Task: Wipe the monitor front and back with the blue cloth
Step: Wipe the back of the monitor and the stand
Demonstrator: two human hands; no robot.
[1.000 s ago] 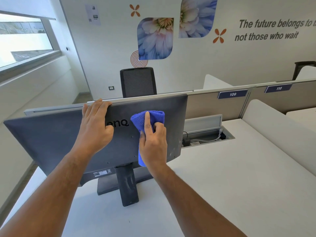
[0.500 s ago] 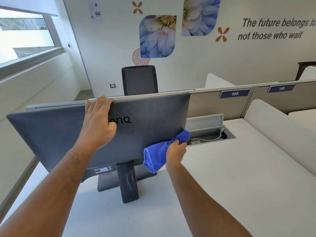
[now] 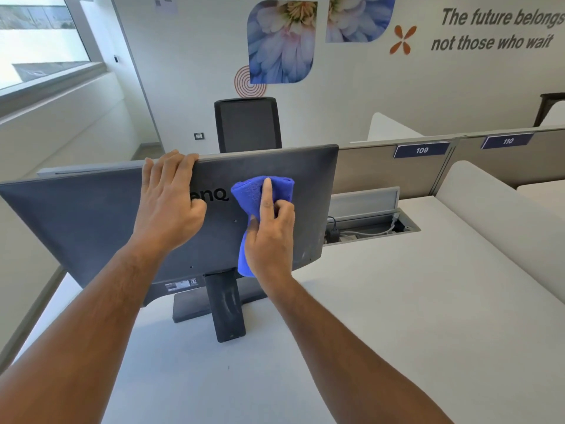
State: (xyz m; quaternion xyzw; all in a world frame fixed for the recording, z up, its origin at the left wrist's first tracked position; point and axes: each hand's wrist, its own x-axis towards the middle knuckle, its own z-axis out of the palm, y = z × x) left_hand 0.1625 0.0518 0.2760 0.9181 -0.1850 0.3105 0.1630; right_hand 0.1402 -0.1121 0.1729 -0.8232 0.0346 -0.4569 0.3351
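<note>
a: since a half-second ago, blue cloth is climbing from lower right back to mid-frame.

b: right hand is pinching it, index extended; left hand is curling over monitor top. back is getting wiped.

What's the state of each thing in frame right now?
monitor: upright on desk, back facing camera
blue cloth: bunched, pressed on the monitor's back
right hand: holds cloth
left hand: fingers hooked over top edge
cable hatch lid: open
</note>
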